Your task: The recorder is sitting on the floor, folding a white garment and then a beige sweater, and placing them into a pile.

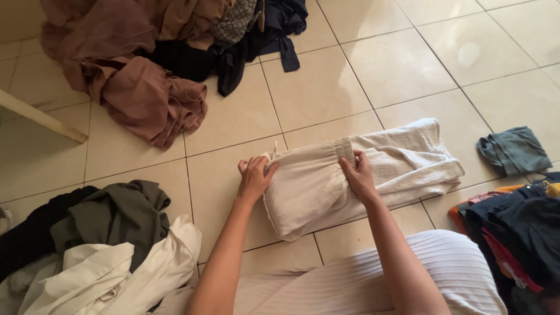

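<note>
A cream-coloured, crinkled cotton garment with an elastic waistband (361,175) lies partly folded on the pale beige tiled floor (315,87), just ahead of the person's knees, which are covered by a ribbed off-white skirt (449,268). The left hand (255,178) sits at the garment's left edge, its fingers (252,164) curled over and closed on the fold of cloth there, next to a short drawstring end. The right hand (359,175) lies across the middle of the garment at the gathered waistband, palm down, its fingers (357,158) bent and pinching the fabric; how firmly they grip cannot be told. The garment's right half is doubled over itself in loose layers that spread toward the right. To the upper left, well apart from the hands, lies a heap of dusty-pink and brown clothes (140,87), with dark navy and black pieces (262,41) tangled at its right side. At the lower left lies another pile, of olive-green, black and white garments (99,245), near the left forearm. A small folded grey-green cloth (513,150) lies alone on the tiles to the right, and below it, at the right edge, sits a stack of dark blue, red and orange clothes (519,233). A pale wooden leg or bar (41,116) crosses the left edge at a slant.
</note>
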